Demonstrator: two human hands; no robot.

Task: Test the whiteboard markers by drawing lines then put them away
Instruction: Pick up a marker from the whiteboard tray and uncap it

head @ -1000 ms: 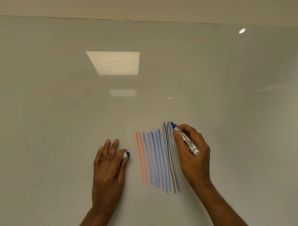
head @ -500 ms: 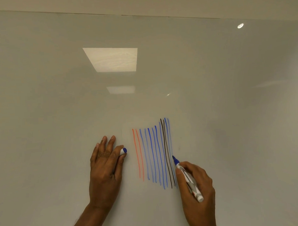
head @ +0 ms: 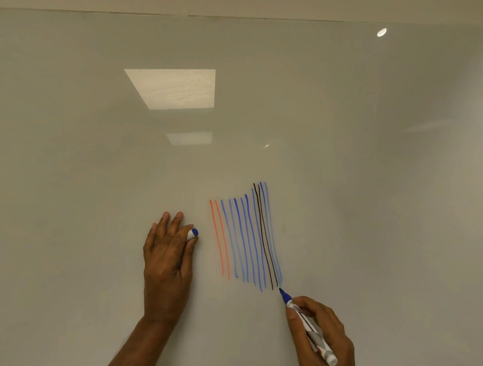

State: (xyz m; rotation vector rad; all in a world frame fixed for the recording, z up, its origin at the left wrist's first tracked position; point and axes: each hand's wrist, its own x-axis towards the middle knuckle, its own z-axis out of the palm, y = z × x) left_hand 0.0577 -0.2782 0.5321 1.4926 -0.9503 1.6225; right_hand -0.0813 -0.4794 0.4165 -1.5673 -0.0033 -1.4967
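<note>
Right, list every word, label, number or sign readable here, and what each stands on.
On the marker in the right hand: a printed label, too blurred to read.
On the cap held by the left hand: no text visible.
On the whiteboard: only drawn coloured lines, no words or numbers.
</note>
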